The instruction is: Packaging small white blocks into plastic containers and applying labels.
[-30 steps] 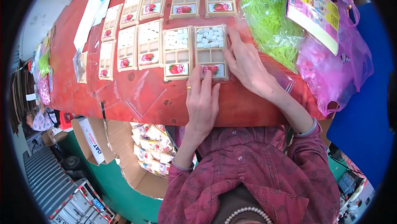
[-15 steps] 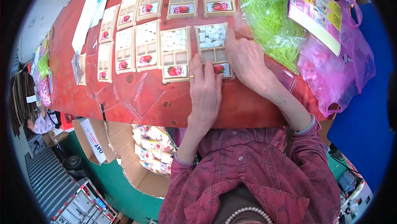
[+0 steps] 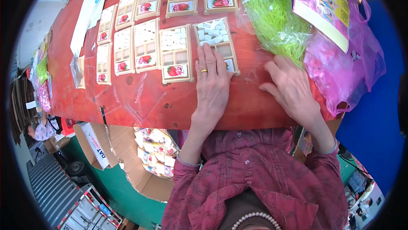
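Note:
My left hand [image 3: 212, 79], a ring on one finger, lies with its fingers stretched over the lower part of a beige compartment tray [image 3: 228, 53]. White block-like pieces [image 3: 212, 32] fill that tray's top section under a shiny glare; the hand hides most of its strawberry card. My right hand [image 3: 291, 87] is off the tray, fingers apart and bent, over the red tabletop beside a clear bag of thin green strips [image 3: 272, 15]. Immediately left of my left hand sits a similar tray [image 3: 176, 56], with its strawberry card [image 3: 175, 71] showing.
Several more filled trays [image 3: 146, 43] stand in two rows to the left and behind. A pink plastic bag [image 3: 340, 73] and a yellow-pink printed sheet [image 3: 321, 15] lie at right. Below the table edge, an open carton [image 3: 155, 187] holds small packets [image 3: 157, 149].
My right hand has let go of the tray's right side and moved right, toward the green strips. My left hand stays on the tray, which now sits slightly tilted.

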The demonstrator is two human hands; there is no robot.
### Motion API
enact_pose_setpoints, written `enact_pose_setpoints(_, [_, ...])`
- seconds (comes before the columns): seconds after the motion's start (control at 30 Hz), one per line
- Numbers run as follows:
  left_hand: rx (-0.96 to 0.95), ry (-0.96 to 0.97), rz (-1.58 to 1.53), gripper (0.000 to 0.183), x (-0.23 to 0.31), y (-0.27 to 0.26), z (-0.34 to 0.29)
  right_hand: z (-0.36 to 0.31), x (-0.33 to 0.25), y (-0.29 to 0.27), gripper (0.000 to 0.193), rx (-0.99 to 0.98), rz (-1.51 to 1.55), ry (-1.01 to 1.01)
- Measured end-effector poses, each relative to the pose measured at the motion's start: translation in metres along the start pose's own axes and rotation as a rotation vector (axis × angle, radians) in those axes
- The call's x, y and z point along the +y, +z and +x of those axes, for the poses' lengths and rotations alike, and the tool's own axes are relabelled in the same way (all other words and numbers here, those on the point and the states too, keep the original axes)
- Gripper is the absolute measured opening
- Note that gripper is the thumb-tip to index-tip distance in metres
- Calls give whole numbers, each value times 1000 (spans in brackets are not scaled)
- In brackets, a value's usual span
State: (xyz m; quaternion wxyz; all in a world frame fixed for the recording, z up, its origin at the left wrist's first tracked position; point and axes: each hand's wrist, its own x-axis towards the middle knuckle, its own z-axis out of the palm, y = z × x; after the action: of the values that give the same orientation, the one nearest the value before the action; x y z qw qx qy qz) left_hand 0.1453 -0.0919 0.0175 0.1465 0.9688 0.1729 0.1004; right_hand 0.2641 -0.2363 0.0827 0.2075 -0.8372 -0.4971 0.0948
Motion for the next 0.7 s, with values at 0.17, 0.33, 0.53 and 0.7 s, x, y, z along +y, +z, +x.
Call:
enact_pose_setpoints(0.17, [-25,79,24,44,-1,0,1,-26,18,15,23,-121,-23,36])
enact_pose_setpoints(0.33, [-18,104,4,45,-2,-1,1,-31,7,29,13,-64,-146,-62])
enact_pose_setpoints(0.53, [-17,106,-26,44,-6,-1,-1,-33,-1,18,10,-40,-187,-81])
enact_pose_setpoints(0.7, [7,130,-77,44,-11,4,4,-28,-20,-15,8,74,137,99])
